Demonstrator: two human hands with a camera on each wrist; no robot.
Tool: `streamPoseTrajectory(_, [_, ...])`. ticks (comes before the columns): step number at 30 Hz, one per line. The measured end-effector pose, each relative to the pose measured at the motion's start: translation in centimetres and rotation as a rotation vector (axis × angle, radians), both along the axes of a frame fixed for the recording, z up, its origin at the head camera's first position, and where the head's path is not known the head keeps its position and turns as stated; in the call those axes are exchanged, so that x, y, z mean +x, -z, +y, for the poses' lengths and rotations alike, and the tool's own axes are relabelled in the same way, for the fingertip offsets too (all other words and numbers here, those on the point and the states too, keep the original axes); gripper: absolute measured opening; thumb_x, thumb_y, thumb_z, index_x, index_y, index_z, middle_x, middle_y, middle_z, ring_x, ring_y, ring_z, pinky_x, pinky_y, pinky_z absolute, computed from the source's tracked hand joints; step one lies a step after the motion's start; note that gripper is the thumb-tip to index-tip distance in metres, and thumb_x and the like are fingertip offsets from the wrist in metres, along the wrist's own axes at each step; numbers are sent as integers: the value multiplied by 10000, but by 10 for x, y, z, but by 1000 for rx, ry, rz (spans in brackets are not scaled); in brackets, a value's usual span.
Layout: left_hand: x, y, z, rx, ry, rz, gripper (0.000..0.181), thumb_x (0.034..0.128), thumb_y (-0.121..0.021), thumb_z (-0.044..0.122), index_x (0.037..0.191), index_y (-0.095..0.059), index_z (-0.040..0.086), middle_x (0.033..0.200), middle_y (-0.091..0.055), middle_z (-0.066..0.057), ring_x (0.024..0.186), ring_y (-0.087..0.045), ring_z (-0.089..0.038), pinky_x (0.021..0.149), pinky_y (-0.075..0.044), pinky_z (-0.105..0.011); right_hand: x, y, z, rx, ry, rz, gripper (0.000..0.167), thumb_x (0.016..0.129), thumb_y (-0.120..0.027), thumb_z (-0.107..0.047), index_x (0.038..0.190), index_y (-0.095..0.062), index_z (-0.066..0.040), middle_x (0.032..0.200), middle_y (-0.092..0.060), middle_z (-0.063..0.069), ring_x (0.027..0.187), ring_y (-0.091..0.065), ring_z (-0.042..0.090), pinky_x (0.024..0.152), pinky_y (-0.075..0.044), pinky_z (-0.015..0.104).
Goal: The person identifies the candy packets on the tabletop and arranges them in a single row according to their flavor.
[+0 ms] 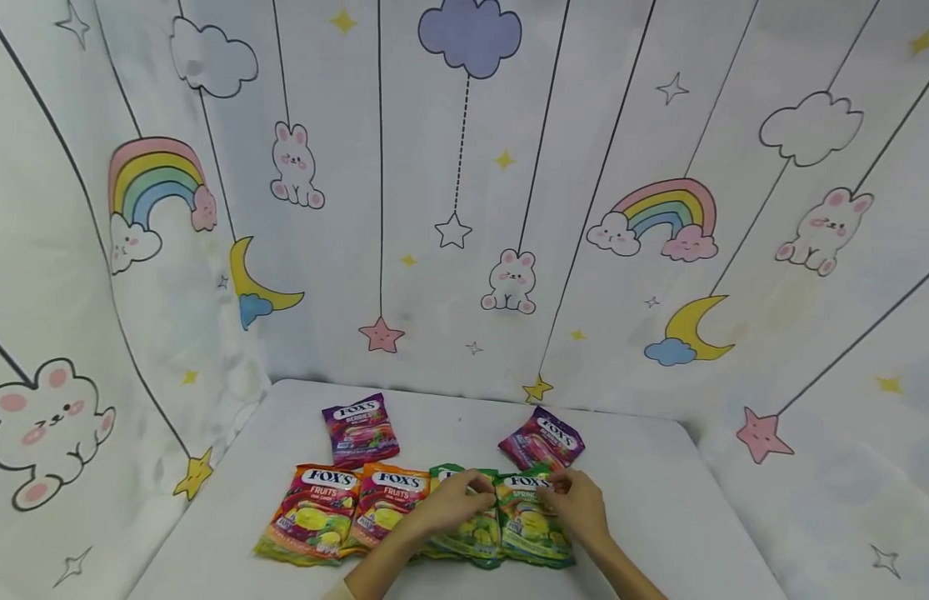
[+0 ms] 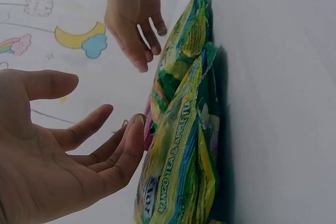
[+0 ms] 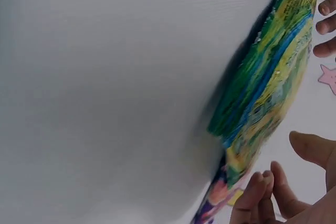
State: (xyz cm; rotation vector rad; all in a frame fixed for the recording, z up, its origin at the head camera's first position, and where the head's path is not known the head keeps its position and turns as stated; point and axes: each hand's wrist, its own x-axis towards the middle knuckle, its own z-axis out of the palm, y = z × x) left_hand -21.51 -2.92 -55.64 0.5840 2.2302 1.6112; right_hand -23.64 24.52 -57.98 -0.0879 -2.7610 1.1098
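Observation:
Two green FOX'S candy bags lie side by side on the white table. Over the left green bag point(image 1: 475, 537) is my left hand point(image 1: 458, 500), its fingers loosely bent and the thumb apart from them in the left wrist view; the fingertips are close to or touching the bag. By the upper right corner of the right green bag point(image 1: 530, 521) is my right hand point(image 1: 580, 506). Its thumb stands away from the fingers in the right wrist view, with nothing between them. Whether those fingertips touch the bag, I cannot tell.
Left of the green bags lie two orange FOX'S fruits bags, an outer one point(image 1: 310, 517) and an inner one point(image 1: 385, 508). Behind the row are two purple berries bags, one at left point(image 1: 362, 432) and one tilted at right point(image 1: 542, 440). Printed fabric walls point(image 1: 434, 292) enclose the table point(image 1: 659, 483).

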Motion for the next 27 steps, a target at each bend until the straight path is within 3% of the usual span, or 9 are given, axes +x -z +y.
streamPoseTrajectory(5, [-2, 0, -9, 8, 18, 74, 438, 1051, -586, 445, 1269, -650, 71, 1207, -657, -41, 1007, -648, -161, 796, -562, -364, -7, 0, -15, -7, -32, 54, 217, 873, -842, -282, 972, -770, -103, 875, -653, -2, 786, -589, 144, 684, -482, 310])
streamPoseTrajectory(9, [1, -5, -11, 30, -20, 29, 401, 1041, -617, 398, 1252, -652, 59, 1189, -664, -49, 981, -675, -222, 779, -577, -357, -14, 1, -28, -25, -61, 64, 156, 895, -827, -271, 951, -770, -136, 847, -663, -27, 761, -590, 131, 677, -481, 298])
streamPoseTrajectory(14, [-1, -13, -19, 26, -93, 30, 337, 1054, -600, 312, 1253, -641, 43, 1182, -661, -59, 964, -655, -230, 779, -567, -358, -24, -2, -46, -27, -106, 87, 165, 911, -820, -287, 960, -766, -139, 850, -687, -38, 764, -615, 121, 689, -514, 318])
streamPoseTrajectory(20, [-1, -17, -37, 43, -153, 55, 348, 1069, -581, 298, 1274, -623, 20, 1221, -649, -105, 1041, -666, -321, 819, -584, -411, -37, -3, -68, -18, -117, 78, 194, 914, -811, -306, 979, -767, -128, 851, -686, -31, 749, -612, 112, 665, -517, 337])
streamPoseTrajectory(27, [0, -19, -56, 117, -234, 38, 324, 1067, -603, 286, 1265, -626, 30, 1206, -649, -137, 1039, -670, -402, 871, -566, -573, -47, -10, -93, -66, -230, 108, 193, 925, -796, -261, 1015, -772, -91, 902, -716, 6, 788, -641, 147, 695, -551, 372])
